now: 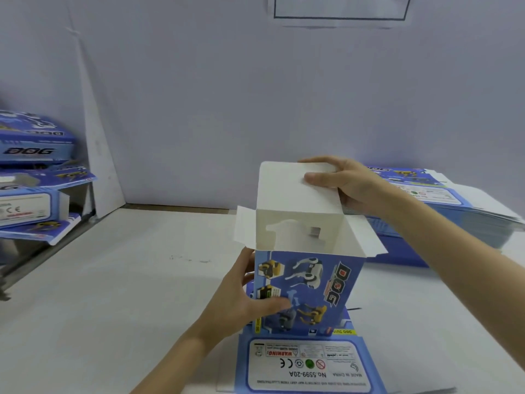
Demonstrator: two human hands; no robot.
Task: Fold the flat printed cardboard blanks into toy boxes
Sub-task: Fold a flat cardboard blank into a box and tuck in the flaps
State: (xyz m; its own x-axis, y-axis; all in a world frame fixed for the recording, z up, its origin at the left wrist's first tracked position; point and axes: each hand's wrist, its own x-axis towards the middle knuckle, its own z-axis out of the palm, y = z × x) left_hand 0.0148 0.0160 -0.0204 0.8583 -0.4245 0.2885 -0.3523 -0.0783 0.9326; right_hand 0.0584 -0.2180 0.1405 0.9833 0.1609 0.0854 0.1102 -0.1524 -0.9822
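Observation:
A blue printed toy box point(318, 288) with robot-dog pictures and the word DOG stands upright on the white table point(127, 294), its top open. My left hand point(241, 302) grips its lower left side, thumb across the printed front. My right hand point(346, 183) holds the white top lid flap point(284, 189), thumb on the inside face and fingers over its far edge. Two small white side flaps point(244, 226) stick out left and right. Under the box lies a flat blank point(309, 365), label side up.
A stack of flat printed blanks point(443, 200) lies at the right, behind my right forearm. Folded blue boxes point(34, 172) are piled at the left edge. A white wall panel point(255, 95) stands behind the table.

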